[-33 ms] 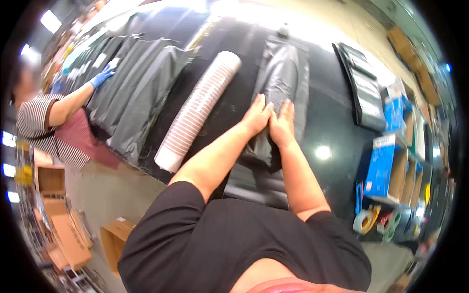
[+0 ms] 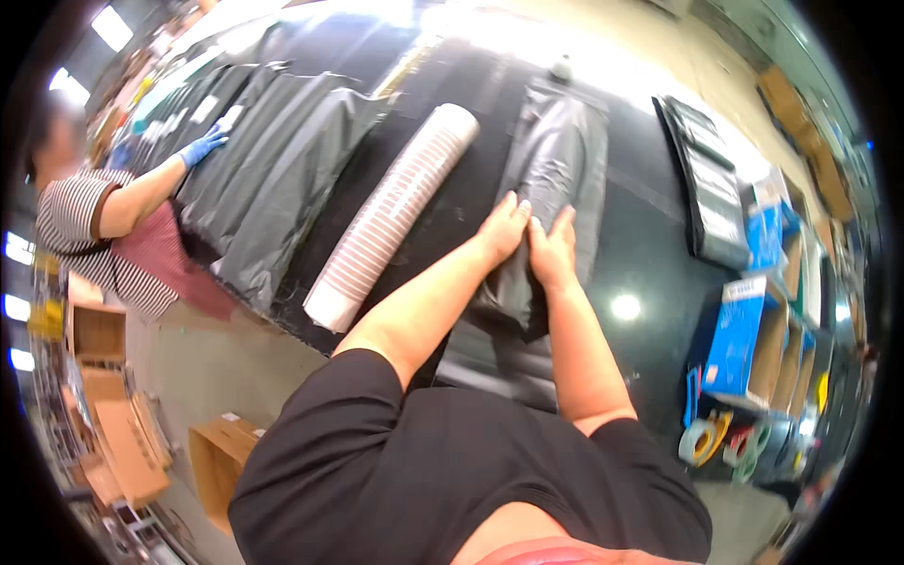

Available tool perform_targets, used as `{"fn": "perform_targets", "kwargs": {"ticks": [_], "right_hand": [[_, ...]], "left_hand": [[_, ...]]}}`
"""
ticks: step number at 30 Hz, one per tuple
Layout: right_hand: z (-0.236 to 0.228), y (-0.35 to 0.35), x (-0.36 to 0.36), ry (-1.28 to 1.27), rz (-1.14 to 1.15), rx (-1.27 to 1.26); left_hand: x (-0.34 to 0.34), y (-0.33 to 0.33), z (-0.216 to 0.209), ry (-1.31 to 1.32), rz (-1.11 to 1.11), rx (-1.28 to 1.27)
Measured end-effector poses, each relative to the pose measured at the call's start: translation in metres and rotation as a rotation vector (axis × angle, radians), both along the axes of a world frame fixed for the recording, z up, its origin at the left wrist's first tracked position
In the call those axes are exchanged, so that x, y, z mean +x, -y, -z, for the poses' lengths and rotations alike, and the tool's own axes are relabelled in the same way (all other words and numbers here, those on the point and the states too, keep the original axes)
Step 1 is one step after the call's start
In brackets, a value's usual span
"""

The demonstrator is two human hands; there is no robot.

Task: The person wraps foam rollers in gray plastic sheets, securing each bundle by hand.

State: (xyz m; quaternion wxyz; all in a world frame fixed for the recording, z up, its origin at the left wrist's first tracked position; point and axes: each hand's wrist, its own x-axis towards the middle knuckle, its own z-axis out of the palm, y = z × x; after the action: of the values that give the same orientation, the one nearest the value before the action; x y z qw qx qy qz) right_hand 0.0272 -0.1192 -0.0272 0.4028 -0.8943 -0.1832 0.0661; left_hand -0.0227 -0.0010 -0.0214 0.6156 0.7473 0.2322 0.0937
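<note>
A long, bulky package in glossy black plastic film [image 2: 557, 141] lies lengthwise in front of me on the dark table [image 2: 650, 212]. Both hands rest on its nearer half, thumbs close together over the top. My left hand [image 2: 506, 230] lies along the left side with fingers stretched forward. My right hand [image 2: 554, 252] is laid on the right side, its fingers also extended. Neither hand is closed around the film. Under my forearms, a flat black sheet [image 2: 494, 363] reaches toward the table's near edge. What the package contains is hidden.
A white roll with brown stripes [image 2: 395, 217] lies left of the package. Further left, a co-worker's blue-gloved hand [image 2: 204, 146] touches black plastic bags [image 2: 282, 160]. At right are a folded black packet [image 2: 706, 188], blue boxes [image 2: 733, 344] and tape rolls [image 2: 698, 441]. A cardboard box [image 2: 215, 471] stands on the floor.
The whole view has shifted slightly. My hands keep the same place on the package.
</note>
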Motion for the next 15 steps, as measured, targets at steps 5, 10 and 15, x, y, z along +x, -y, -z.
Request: {"fn": "perform_targets", "kwargs": {"ticks": [5, 10, 15], "right_hand": [[-0.01, -0.009, 0.026, -0.632, 0.029, 0.412], [-0.012, -0.006, 0.001, -0.603, 0.062, 0.44], [-0.015, -0.054, -0.044, -0.596, 0.063, 0.319]], "left_hand": [[-0.016, -0.019, 0.024, 0.037, 0.094, -0.096], [-0.086, -0.074, -0.057, -0.488, 0.114, 0.919], [-0.144, -0.164, -0.054, -0.932, -0.079, 1.042]]}}
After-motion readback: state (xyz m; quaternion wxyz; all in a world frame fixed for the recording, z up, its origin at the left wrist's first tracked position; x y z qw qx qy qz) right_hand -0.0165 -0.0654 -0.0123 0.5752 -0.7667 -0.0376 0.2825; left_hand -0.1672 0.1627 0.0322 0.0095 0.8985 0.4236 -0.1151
